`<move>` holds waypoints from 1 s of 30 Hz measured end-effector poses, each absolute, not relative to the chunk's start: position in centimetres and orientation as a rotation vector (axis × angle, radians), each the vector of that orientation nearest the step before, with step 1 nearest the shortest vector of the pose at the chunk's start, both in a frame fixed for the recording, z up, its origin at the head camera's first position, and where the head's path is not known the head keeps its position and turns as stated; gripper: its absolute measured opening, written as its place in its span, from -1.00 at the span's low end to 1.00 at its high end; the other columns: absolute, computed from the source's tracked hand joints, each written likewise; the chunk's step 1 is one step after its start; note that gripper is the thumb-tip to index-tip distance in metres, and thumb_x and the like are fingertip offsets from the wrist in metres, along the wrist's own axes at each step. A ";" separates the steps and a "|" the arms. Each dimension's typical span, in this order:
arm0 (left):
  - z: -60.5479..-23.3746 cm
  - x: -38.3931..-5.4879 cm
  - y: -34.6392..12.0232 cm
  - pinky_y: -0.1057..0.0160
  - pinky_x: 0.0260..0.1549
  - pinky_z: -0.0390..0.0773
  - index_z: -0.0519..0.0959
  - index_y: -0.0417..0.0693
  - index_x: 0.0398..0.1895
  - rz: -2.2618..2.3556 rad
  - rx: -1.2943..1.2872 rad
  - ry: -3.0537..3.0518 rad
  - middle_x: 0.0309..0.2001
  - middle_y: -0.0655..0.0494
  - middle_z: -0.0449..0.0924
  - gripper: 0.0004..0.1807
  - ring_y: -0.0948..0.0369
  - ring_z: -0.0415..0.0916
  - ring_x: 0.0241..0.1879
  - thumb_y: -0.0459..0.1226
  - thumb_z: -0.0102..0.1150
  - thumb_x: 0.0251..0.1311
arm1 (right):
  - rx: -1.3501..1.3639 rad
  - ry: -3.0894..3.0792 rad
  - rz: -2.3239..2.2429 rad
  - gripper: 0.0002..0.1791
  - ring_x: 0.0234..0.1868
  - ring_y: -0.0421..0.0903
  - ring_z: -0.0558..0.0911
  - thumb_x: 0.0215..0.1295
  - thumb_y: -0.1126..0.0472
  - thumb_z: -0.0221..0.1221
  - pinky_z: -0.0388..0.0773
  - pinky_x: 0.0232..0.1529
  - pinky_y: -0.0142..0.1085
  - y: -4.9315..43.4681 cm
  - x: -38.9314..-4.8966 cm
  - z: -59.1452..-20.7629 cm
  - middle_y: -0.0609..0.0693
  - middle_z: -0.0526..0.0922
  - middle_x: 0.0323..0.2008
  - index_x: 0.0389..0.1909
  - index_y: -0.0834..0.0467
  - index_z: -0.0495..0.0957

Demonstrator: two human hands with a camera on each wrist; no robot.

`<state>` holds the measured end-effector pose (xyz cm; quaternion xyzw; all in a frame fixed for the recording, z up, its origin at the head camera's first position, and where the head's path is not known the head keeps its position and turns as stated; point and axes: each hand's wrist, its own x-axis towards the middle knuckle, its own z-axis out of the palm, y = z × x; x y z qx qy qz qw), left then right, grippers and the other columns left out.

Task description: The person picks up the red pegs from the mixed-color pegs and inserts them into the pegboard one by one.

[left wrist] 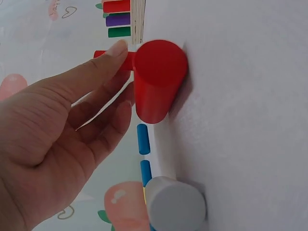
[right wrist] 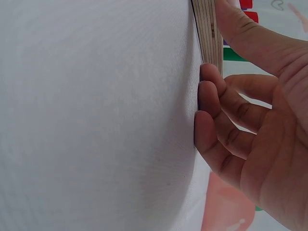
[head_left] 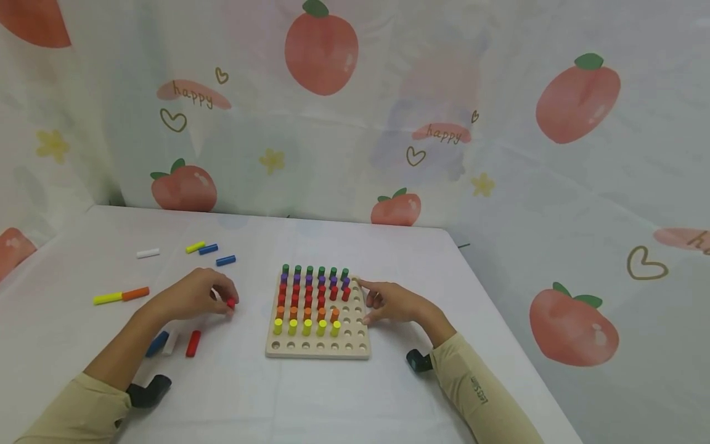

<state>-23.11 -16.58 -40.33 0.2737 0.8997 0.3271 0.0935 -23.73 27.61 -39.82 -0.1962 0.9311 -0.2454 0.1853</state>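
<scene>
My left hand point(head_left: 191, 293) pinches a small red peg point(head_left: 231, 303) between thumb and fingertips, left of a square wooden pegboard point(head_left: 317, 354). In the left wrist view, the held peg shows behind the thumb tip, beyond a larger-looking red peg point(left wrist: 156, 86) on the table. My right hand point(head_left: 399, 303) touches the board's right side, its index fingertip at the far corner and its thumb lower along the edge. Rows of yellow pegs point(head_left: 307, 328), orange, red, purple and green pegs stand upright in the board. Bare holes run along its front row and right side.
On the left of the white table lie loose pegs: a yellow one point(head_left: 108, 298) end to end with an orange one point(head_left: 135, 293), and several blue, white, red and yellow ones. A patterned cloth point(head_left: 344, 142) hangs behind the table's far edge.
</scene>
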 end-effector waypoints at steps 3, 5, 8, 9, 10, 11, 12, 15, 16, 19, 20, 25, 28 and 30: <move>-40.1 -23.3 -16.3 0.13 -0.15 0.71 0.75 -0.01 -0.15 0.981 0.820 2.687 -0.22 0.23 0.69 -0.81 0.11 0.62 -0.14 -0.38 0.49 0.18 | -0.547 2.624 -0.691 0.02 -0.13 -0.09 0.52 0.18 0.15 0.51 0.56 -0.12 -0.27 27.6 -23.7 -39.9 -0.07 0.54 -0.19 0.61 0.07 0.19; -39.9 -23.5 -16.0 0.10 -0.13 0.71 0.74 -0.03 -0.14 0.987 0.832 2.700 -0.22 0.23 0.69 -0.80 0.10 0.64 -0.13 -0.39 0.48 0.18 | -0.545 2.623 -0.692 0.02 -0.13 -0.09 0.52 0.18 0.15 0.51 0.56 -0.12 -0.27 27.6 -23.7 -39.9 -0.07 0.54 -0.19 0.61 0.07 0.19; -39.6 -23.9 -15.3 0.11 -0.13 0.71 0.73 -0.06 -0.13 0.996 0.854 2.702 -0.24 0.23 0.68 -0.79 0.12 0.66 -0.14 -0.39 0.49 0.18 | -0.551 2.622 -0.684 0.02 -0.13 -0.10 0.52 0.18 0.15 0.51 0.55 -0.12 -0.28 27.7 -23.7 -39.9 -0.07 0.54 -0.19 0.61 0.07 0.19; -39.5 -24.1 -15.1 0.12 -0.13 0.71 0.73 -0.07 -0.13 0.998 0.861 2.700 -0.24 0.23 0.68 -0.79 0.13 0.66 -0.15 -0.40 0.49 0.17 | -0.556 2.621 -0.685 0.02 -0.14 -0.10 0.52 0.18 0.16 0.51 0.54 -0.12 -0.28 27.7 -23.7 -39.8 -0.06 0.54 -0.19 0.61 0.07 0.19; -39.4 -24.2 -14.8 0.13 -0.14 0.71 0.73 -0.08 -0.13 0.999 0.865 2.698 -0.25 0.23 0.68 -0.79 0.14 0.66 -0.16 -0.39 0.49 0.17 | -0.570 2.621 -0.684 0.02 -0.15 -0.10 0.52 0.17 0.16 0.51 0.54 -0.13 -0.27 27.7 -23.7 -39.8 -0.06 0.54 -0.19 0.61 0.09 0.19; -39.3 -24.3 -14.5 0.14 -0.14 0.71 0.72 -0.10 -0.13 1.002 0.871 2.691 -0.25 0.23 0.67 -0.79 0.14 0.65 -0.17 -0.39 0.49 0.17 | -0.580 2.620 -0.684 0.02 -0.15 -0.10 0.51 0.17 0.16 0.51 0.53 -0.14 -0.26 27.8 -23.7 -39.8 -0.06 0.53 -0.20 0.61 0.10 0.19; -39.1 -24.3 -14.2 0.14 -0.15 0.71 0.72 -0.11 -0.12 1.002 0.873 2.688 -0.26 0.23 0.67 -0.78 0.15 0.65 -0.18 -0.39 0.49 0.17 | -0.586 2.619 -0.685 0.02 -0.15 -0.10 0.51 0.17 0.17 0.51 0.52 -0.14 -0.26 27.8 -23.8 -39.8 -0.06 0.53 -0.20 0.60 0.11 0.19; -38.8 -24.5 -13.1 0.17 -0.16 0.71 0.73 -0.12 -0.12 1.005 0.884 2.677 -0.28 0.23 0.68 -0.78 0.16 0.64 -0.20 -0.39 0.50 0.17 | -0.594 2.616 -0.686 0.01 -0.15 -0.11 0.51 0.18 0.17 0.51 0.51 -0.14 -0.26 27.8 -23.8 -39.8 -0.07 0.53 -0.21 0.60 0.12 0.19; -38.7 -24.6 -12.7 0.17 -0.17 0.71 0.74 -0.12 -0.12 1.002 0.890 2.676 -0.28 0.23 0.68 -0.78 0.17 0.64 -0.21 -0.38 0.50 0.17 | -0.591 2.616 -0.684 0.01 -0.15 -0.11 0.51 0.18 0.16 0.51 0.52 -0.13 -0.26 27.8 -23.8 -39.8 -0.07 0.53 -0.20 0.60 0.12 0.19; -38.4 -25.0 -11.5 0.19 -0.19 0.70 0.74 -0.11 -0.13 1.004 0.919 2.666 -0.29 0.24 0.68 -0.80 0.19 0.63 -0.24 -0.37 0.50 0.18 | -0.569 2.616 -0.680 0.02 -0.13 -0.11 0.51 0.19 0.15 0.51 0.52 -0.11 -0.27 27.9 -23.8 -39.8 -0.08 0.53 -0.20 0.61 0.10 0.18; -38.4 -25.1 -11.0 0.20 -0.19 0.70 0.74 -0.10 -0.13 1.000 0.925 2.668 -0.30 0.24 0.68 -0.80 0.20 0.63 -0.25 -0.36 0.51 0.18 | -0.565 2.617 -0.679 0.02 -0.13 -0.11 0.51 0.19 0.14 0.50 0.52 -0.11 -0.27 27.9 -23.8 -39.9 -0.08 0.53 -0.20 0.61 0.09 0.17; -37.9 -25.4 -9.1 0.24 -0.23 0.69 0.74 -0.10 -0.12 0.994 0.947 2.663 -0.29 0.24 0.69 -0.80 0.21 0.62 -0.26 -0.35 0.50 0.19 | -0.563 2.625 -0.670 0.03 -0.12 -0.11 0.52 0.18 0.14 0.51 0.53 -0.08 -0.27 27.9 -23.9 -40.0 -0.09 0.54 -0.20 0.62 0.07 0.17; -37.5 -25.4 -8.2 0.23 -0.22 0.69 0.74 -0.12 -0.09 1.002 0.941 2.661 -0.28 0.21 0.69 -0.79 0.19 0.63 -0.24 -0.35 0.49 0.20 | -0.564 2.626 -0.666 0.04 -0.12 -0.11 0.52 0.18 0.13 0.51 0.53 -0.08 -0.27 27.9 -23.9 -40.1 -0.09 0.54 -0.20 0.62 0.06 0.17; -37.2 -25.3 -7.7 0.23 -0.21 0.69 0.74 -0.13 -0.08 1.011 0.945 2.660 -0.27 0.20 0.70 -0.78 0.18 0.62 -0.22 -0.35 0.48 0.21 | -0.574 2.622 -0.671 0.04 -0.12 -0.11 0.52 0.18 0.13 0.51 0.54 -0.08 -0.26 27.9 -23.9 -40.1 -0.09 0.54 -0.20 0.62 0.07 0.17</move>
